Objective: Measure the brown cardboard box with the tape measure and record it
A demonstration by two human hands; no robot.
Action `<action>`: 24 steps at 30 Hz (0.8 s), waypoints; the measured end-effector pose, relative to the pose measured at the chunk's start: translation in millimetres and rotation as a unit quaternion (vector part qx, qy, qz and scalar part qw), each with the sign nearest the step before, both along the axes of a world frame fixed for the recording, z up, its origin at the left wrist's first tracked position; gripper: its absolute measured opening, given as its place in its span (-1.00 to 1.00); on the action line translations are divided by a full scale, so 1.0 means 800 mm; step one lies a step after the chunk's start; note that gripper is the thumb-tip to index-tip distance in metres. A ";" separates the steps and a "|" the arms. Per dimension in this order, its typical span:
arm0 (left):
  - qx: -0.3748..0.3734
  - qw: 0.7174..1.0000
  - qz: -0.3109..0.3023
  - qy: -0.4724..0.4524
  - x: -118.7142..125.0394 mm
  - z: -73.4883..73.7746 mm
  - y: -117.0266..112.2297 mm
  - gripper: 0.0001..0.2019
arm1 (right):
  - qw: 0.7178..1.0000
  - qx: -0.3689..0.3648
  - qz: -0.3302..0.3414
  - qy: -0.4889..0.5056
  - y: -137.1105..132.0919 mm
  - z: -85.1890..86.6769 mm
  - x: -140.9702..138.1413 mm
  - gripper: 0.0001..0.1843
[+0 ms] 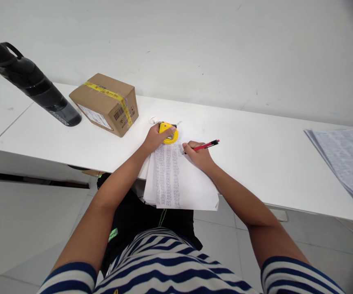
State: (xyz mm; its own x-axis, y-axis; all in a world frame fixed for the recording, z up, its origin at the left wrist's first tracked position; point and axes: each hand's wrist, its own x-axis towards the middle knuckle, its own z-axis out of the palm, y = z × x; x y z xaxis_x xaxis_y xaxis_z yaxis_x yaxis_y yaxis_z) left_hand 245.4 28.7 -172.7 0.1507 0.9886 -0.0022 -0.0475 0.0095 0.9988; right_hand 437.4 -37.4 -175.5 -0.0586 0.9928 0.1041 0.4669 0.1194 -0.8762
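My left hand [154, 140] is closed around a yellow tape measure [170, 139], its thumb lying across the case. The tape measure rests at the top of a stack of white paper [195, 183]. Columns of small handwriting run down the left part of the top sheet. My right hand [199, 156] grips a red and black pen [207, 145], with the pen's tip at the paper just right of the written columns. The lower part of the stack hangs over the table's front edge.
A cardboard box [103, 102] with yellow tape stands at the back left, beside a tall black bottle [41, 87]. A small white round object [153, 119] lies behind my left hand. More written sheets [348, 159] lie at the right of the white table [256, 163], which meets a wall.
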 end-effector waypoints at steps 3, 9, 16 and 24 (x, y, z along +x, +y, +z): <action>0.004 1.000 0.000 0.000 0.000 -0.001 0.000 -0.50 | 1.000 0.000 0.001 0.003 0.001 -0.001 0.000 -0.57; 0.006 1.000 -0.007 0.004 0.000 0.000 0.001 -0.50 | 1.000 0.005 0.002 0.000 0.000 -0.001 0.001 -0.56; 0.143 0.972 0.019 0.184 -0.003 0.000 -0.012 -0.46 | 0.977 0.205 -0.034 0.043 0.007 -0.010 0.002 -0.65; 0.490 0.825 -0.006 0.282 0.003 -0.003 -0.024 -0.37 | 0.953 -0.038 0.126 0.273 0.012 -0.005 0.005 -0.35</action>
